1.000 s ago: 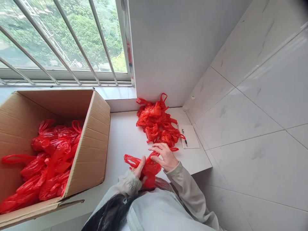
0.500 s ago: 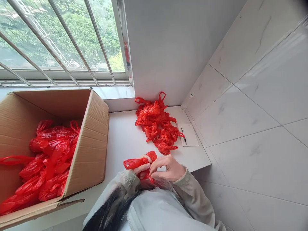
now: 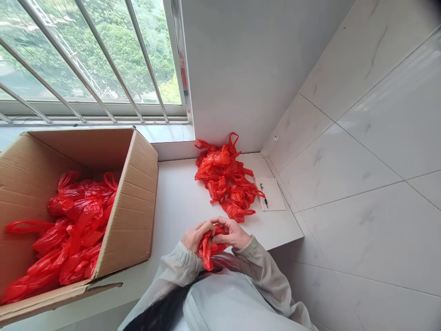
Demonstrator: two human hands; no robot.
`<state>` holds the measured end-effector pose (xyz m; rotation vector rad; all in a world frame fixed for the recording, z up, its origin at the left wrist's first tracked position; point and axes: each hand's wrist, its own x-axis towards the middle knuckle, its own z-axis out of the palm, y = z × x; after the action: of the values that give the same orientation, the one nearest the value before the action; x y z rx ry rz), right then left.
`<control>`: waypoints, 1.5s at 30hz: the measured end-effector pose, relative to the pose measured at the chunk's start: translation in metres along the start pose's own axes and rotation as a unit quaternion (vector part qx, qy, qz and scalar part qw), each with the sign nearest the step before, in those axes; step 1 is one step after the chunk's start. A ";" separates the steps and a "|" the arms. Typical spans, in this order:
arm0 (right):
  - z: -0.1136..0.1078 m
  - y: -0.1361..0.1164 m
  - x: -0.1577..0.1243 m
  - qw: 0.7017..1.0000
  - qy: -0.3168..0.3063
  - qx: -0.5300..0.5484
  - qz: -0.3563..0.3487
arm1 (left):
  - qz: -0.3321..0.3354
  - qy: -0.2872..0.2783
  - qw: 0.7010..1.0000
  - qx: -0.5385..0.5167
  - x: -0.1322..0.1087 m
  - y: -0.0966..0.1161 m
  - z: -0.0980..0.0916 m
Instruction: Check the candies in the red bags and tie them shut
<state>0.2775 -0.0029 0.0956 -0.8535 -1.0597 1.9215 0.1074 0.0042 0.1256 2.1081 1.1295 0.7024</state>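
1 crumpled red plastic bag (image 3: 206,256) is held close to the person's body at the near side of a white table (image 3: 179,193), with the fingers of the left hand (image 3: 195,236) and right hand (image 3: 234,233) curled closed on it. Beyond lies a heap of red bags (image 3: 222,172) beside a notepad (image 3: 276,198) bearing 1 pen (image 3: 264,195); a cardboard box (image 3: 136,207) of more bags (image 3: 82,202) stands leftward.

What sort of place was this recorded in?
Probably a corner of an indoor room, though whether home or workplace is unclear: there is a barred window facing trees, a marble-patterned tiled wall and a white tabletop.
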 end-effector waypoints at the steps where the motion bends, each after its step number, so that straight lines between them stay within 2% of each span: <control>1: 0.001 -0.001 0.000 1.000 0.016 0.011 0.006 | 0.020 0.028 0.999 0.027 -0.002 0.000 0.002; 5: 0.005 -0.005 -0.001 0.999 0.025 0.034 0.032 | 0.055 0.112 0.985 0.117 -0.009 0.001 0.007; 8: 0.004 -0.005 -0.002 0.996 0.019 0.073 0.052 | 0.081 0.165 0.972 0.147 -0.012 -0.001 0.008; 11: 0.006 -0.005 -0.001 0.993 0.009 0.097 0.067 | 0.122 0.190 0.962 0.156 -0.013 -0.001 0.009; 14: 0.011 -0.007 0.000 0.996 -0.018 0.075 0.036 | 0.125 0.200 0.960 0.149 -0.012 0.000 0.009; 17: 0.013 -0.010 -0.001 0.999 0.005 0.035 -0.012 | 0.099 0.169 0.976 0.097 -0.008 0.000 0.006; 20: 0.010 -0.014 -0.002 0.991 0.105 -0.036 -0.076 | 0.094 0.088 0.992 0.012 -0.006 0.002 0.001; 22: 0.006 -0.018 -0.004 0.975 0.170 -0.087 -0.110 | 0.097 0.057 0.993 -0.028 -0.007 0.006 -0.001; 24: 0.005 -0.025 -0.006 0.958 0.212 -0.133 -0.139 | 0.092 0.063 0.993 -0.046 -0.010 0.011 -0.003; 26: 0.007 -0.032 -0.010 0.942 0.233 -0.179 -0.160 | 0.079 0.093 0.991 -0.050 -0.012 0.015 -0.005; 29: 0.013 -0.041 -0.015 0.938 0.223 -0.213 -0.160 | 0.078 0.155 0.984 -0.028 -0.011 0.014 -0.015; 32: 0.015 -0.054 -0.022 0.952 0.216 -0.155 -0.150 | 0.128 0.192 0.972 0.043 -0.009 0.011 -0.036; 34: 0.010 -0.067 -0.028 0.952 0.250 -0.085 -0.156 | 0.159 0.187 0.963 0.115 -0.012 0.009 -0.055; 36: -0.001 -0.079 -0.034 0.933 0.311 -0.014 -0.182 | 0.166 0.169 0.955 0.178 -0.019 0.007 -0.071; 38: -0.017 -0.084 -0.038 0.904 0.370 0.037 -0.211 | 0.151 0.155 0.953 0.211 -0.030 0.002 -0.078; 41: -0.038 -0.074 -0.037 0.882 0.422 0.087 -0.190 | 0.096 0.116 0.966 0.212 -0.048 -0.011 -0.069; 43: -0.045 -0.061 -0.034 0.887 0.426 0.105 -0.146 | 0.048 0.093 0.975 0.195 -0.058 -0.021 -0.058; 45: -0.046 -0.053 -0.033 0.894 0.416 0.107 -0.129 | 0.019 0.097 0.981 0.169 -0.066 -0.028 -0.050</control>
<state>0.3474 0.0056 0.1288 -1.1777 -0.3971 1.2041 0.0251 -0.0267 0.1277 2.3885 1.4006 0.7944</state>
